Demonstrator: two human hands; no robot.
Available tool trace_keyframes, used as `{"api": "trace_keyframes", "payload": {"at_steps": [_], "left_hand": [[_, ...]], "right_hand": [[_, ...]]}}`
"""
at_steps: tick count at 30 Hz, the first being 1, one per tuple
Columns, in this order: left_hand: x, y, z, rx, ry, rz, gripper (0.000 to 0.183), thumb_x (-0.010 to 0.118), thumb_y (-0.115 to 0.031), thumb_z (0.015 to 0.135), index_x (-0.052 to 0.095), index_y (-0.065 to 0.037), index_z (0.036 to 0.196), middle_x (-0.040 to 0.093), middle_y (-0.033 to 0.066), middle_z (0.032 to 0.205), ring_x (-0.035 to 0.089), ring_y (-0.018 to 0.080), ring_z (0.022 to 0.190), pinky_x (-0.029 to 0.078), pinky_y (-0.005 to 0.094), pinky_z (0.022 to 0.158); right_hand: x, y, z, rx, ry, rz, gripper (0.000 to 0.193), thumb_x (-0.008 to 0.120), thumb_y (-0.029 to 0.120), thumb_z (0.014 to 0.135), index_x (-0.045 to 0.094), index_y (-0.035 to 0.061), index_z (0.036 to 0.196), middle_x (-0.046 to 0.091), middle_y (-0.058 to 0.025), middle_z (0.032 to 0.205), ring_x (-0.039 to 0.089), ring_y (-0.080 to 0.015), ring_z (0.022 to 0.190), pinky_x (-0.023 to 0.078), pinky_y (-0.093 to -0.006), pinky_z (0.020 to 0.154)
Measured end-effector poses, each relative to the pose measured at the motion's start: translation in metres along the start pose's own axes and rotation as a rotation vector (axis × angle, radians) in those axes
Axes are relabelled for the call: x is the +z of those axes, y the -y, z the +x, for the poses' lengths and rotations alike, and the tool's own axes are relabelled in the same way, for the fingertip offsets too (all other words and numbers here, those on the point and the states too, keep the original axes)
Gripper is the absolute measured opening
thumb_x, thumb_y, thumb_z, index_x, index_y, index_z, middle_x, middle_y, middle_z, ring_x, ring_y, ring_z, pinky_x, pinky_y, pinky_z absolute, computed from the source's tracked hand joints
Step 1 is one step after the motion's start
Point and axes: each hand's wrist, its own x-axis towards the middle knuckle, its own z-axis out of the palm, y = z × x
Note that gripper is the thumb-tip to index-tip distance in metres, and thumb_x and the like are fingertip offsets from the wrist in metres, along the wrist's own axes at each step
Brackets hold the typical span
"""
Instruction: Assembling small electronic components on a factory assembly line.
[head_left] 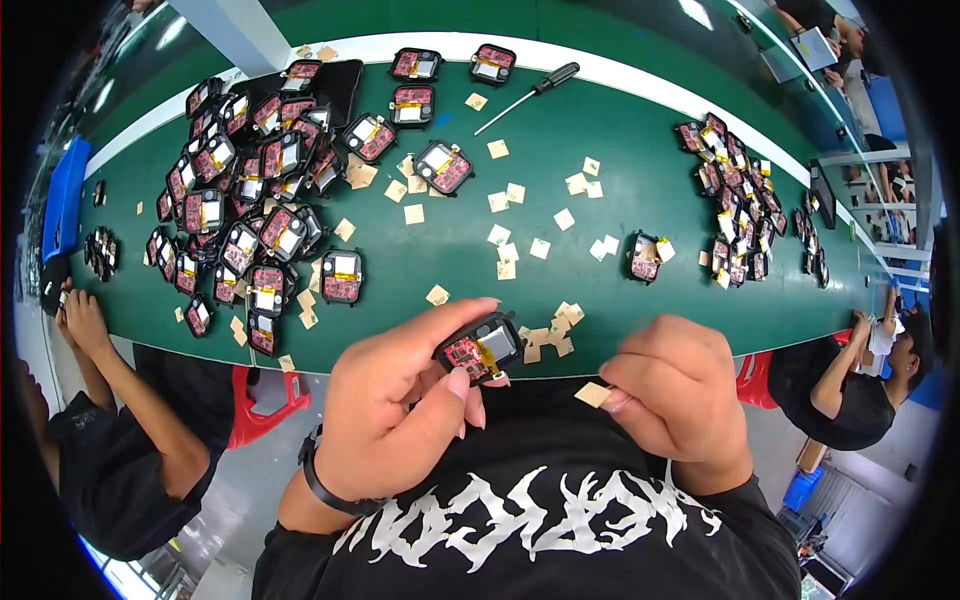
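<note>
My left hand (405,395) grips an open smartwatch case (479,350) over the table's near edge. Inside the black case show a red circuit board, a silvery battery and a strip of yellow tape. My left thumb lies on its lower edge. To the right, my right hand (682,385) pinches a small tan paper square (592,394) between thumb and fingertips, apart from the case. Several more tan squares (555,330) lie on the green table (420,270) just beyond my hands. A single watch case (646,257) rests there, farther right.
A large heap of open watch cases (265,235) covers the left part of the table; another pile (735,205) stands at the right. A screwdriver (530,98) lies at the far side. Loose squares are scattered between. People sit at left (130,440) and right (845,390).
</note>
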Motion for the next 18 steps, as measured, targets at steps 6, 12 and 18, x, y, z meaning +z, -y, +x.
{"api": "trace_keyframes", "payload": {"at_steps": [6,12,18], "left_hand": [[0.002,0.001,0.001,-0.001,0.007,-0.054,0.048,0.048,0.000,0.098,0.051,0.009,0.145,0.073,0.0187,0.101,0.068,0.0147,0.069,0.052,0.0229,0.058],[0.004,-0.001,0.002,-0.033,0.022,-0.071,0.047,0.048,-0.002,0.098,0.051,0.010,0.144,0.073,0.0187,0.100,0.068,0.0151,0.069,0.051,0.0226,0.057],[0.007,-0.004,0.002,-0.055,0.023,-0.039,0.045,0.049,-0.006,0.100,0.053,0.011,0.143,0.073,0.0183,0.098,0.067,0.0147,0.068,0.051,0.0227,0.057]], "right_hand": [[-0.012,0.004,-0.006,0.065,0.087,-0.098,0.033,0.088,0.027,0.073,0.065,0.0075,0.086,0.055,-0.0027,0.072,0.054,-0.0201,0.057,0.042,-0.0322,0.050],[0.002,0.014,0.007,0.059,-0.004,-0.066,0.028,0.083,0.017,0.075,0.065,0.0028,0.092,0.062,-0.0082,0.083,0.058,-0.0223,0.064,0.048,-0.0340,0.054],[0.001,0.016,0.013,-0.187,-0.032,-0.159,0.028,0.072,0.009,0.068,0.067,-0.0005,0.095,0.065,-0.0108,0.091,0.061,-0.0212,0.069,0.052,-0.0318,0.058]]}}
